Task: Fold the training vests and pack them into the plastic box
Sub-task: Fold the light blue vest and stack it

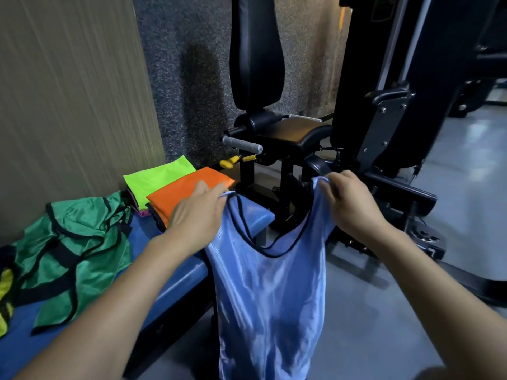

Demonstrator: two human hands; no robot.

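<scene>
A light blue training vest [269, 292] with black trim hangs in the air in front of me, spread by its two shoulder straps. My left hand [197, 212] pinches the left strap and my right hand [348, 201] pinches the right strap. On the blue padded bench [175, 275] lie a folded orange vest [186, 193] and a folded lime-green vest [156, 176], with a pink one under them. A crumpled green vest [74, 250] lies unfolded on the bench at the left. No plastic box is in view.
A black gym machine [384, 119] with seat, grey handle and yellow pins stands right behind the bench. A yellow vest [5, 300] peeks in at the far left edge. A wood-grain wall panel [68, 91] borders the bench. Grey floor lies at the right.
</scene>
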